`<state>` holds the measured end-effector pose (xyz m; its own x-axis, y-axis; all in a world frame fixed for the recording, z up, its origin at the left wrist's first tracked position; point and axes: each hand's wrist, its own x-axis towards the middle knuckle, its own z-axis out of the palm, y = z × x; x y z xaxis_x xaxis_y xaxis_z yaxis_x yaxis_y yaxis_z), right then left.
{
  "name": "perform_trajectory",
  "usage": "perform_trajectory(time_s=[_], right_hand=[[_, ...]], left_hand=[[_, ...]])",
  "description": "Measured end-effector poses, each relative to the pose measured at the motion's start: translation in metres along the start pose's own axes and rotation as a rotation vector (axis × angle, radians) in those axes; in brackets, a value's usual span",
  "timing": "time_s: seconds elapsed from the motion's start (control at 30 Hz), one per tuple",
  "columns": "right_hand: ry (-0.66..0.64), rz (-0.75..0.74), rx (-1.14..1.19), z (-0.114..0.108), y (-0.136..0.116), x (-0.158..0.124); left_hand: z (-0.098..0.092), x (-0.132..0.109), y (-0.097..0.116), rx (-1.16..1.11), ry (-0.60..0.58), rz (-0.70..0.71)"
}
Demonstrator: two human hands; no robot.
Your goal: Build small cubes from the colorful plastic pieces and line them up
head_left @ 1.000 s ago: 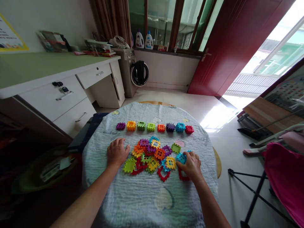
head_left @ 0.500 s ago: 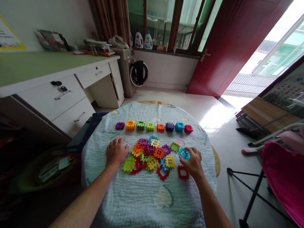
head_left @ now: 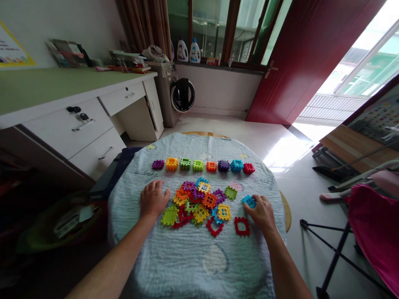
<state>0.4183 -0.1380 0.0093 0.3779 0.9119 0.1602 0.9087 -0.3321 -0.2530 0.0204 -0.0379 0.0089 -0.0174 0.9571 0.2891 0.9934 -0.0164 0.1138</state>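
Observation:
My right hand [head_left: 262, 213] pinches a blue waffle block [head_left: 249, 201] at the right of a heap of flat colourful blocks [head_left: 199, 202] on the round table's pale blue cloth [head_left: 193, 257]. A red open-square piece [head_left: 242, 226] lies just left of that hand. My left hand [head_left: 153, 199] rests flat with fingers spread on the cloth, touching the heap's left edge beside a lime-green piece [head_left: 170, 216]. Farther away stands a row of assembled cubes [head_left: 203, 165], from purple on the left to red on the right.
A white desk with drawers [head_left: 87, 124] stands at the left, a small washing machine [head_left: 174, 97] behind it. A red door [head_left: 305, 62] is open at the back right. A pink seat [head_left: 374, 224] and black stand legs [head_left: 330, 265] sit right of the table.
My right hand has carried the blue block out of the heap to the right, uncovering the red open-square piece. My left hand has stayed put.

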Motion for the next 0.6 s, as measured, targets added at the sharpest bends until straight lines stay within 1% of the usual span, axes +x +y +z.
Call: perform_trajectory(time_s=[0.1, 0.2, 0.37, 0.47, 0.53, 0.6], right_hand=[[-0.012, -0.014, -0.014, 0.0015, 0.0019, -0.0002], [-0.03, -0.04, 0.02, 0.0024, 0.0029, 0.0011], [-0.071, -0.152, 0.126, 0.0034, -0.0039, 0.0014], [-0.114, -0.185, 0.152, 0.0023, -0.0048, 0.0004], [-0.104, -0.181, 0.157, 0.0016, -0.0024, 0.0006], [-0.032, -0.157, 0.14, 0.0016, 0.0006, 0.0022]], left_hand=[[-0.0008, 0.0002, 0.0001, -0.005, -0.007, -0.004], [-0.002, 0.0, 0.0008, -0.011, -0.006, -0.001], [-0.0032, -0.0004, 0.0017, -0.002, 0.006, 0.005], [-0.0029, -0.0002, 0.0016, 0.0, 0.005, 0.003], [-0.0024, 0.0, 0.0013, -0.003, 0.005, 0.006], [-0.0018, 0.0, 0.001, -0.004, 0.01, 0.008]])
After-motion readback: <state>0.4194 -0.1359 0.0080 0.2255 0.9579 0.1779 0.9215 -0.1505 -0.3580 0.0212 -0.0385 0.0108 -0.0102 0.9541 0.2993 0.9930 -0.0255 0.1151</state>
